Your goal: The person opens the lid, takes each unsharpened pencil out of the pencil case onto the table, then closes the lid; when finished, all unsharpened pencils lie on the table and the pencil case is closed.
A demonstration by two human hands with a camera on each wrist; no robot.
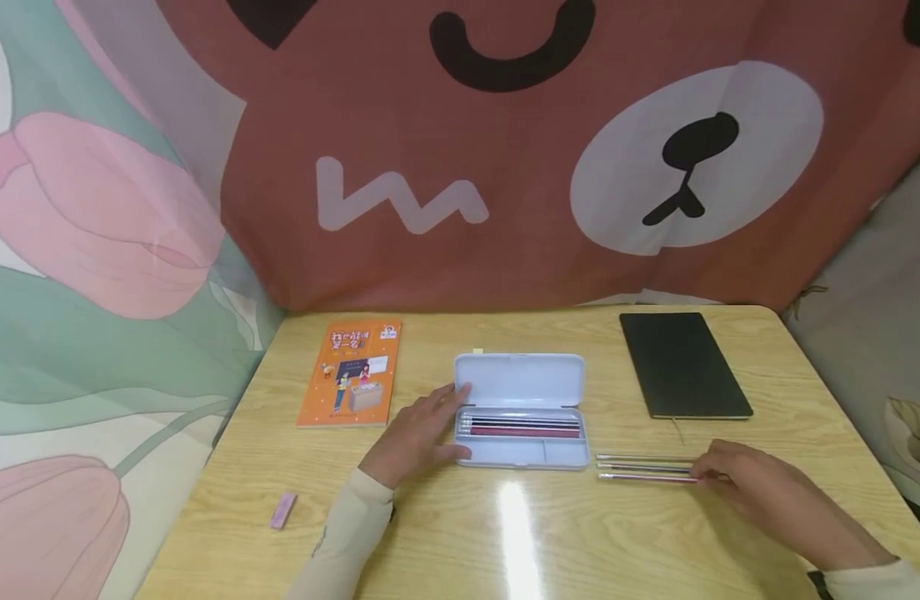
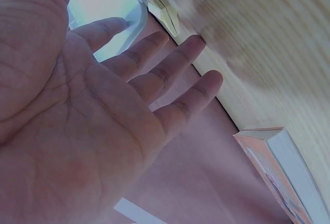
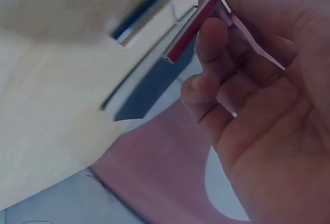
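Observation:
A pale blue pencil case (image 1: 518, 454) lies with its lid (image 1: 518, 379) raised. Several pencils (image 1: 520, 427) with dark, light and red barrels fill its rear compartment. My left hand (image 1: 422, 429) rests at the case's left side, thumb by the tray and a finger by the lid; the left wrist view shows its palm (image 2: 77, 115) with extended fingers. To the right of the case, my right hand (image 1: 760, 487) pinches a red pencil (image 3: 193, 30) between thumb and fingers. Beside it on the table lie other pencils (image 1: 632, 460), one showing a blue end (image 3: 142, 20).
An orange book (image 1: 351, 375) lies at the back left. A black notebook (image 1: 685, 367) with a ribbon occupies the back right. Near the table's left edge is a pinkish-purple eraser (image 1: 283, 511). Behind the wooden table (image 1: 580, 542) hangs a printed red-brown cloth (image 1: 430, 275).

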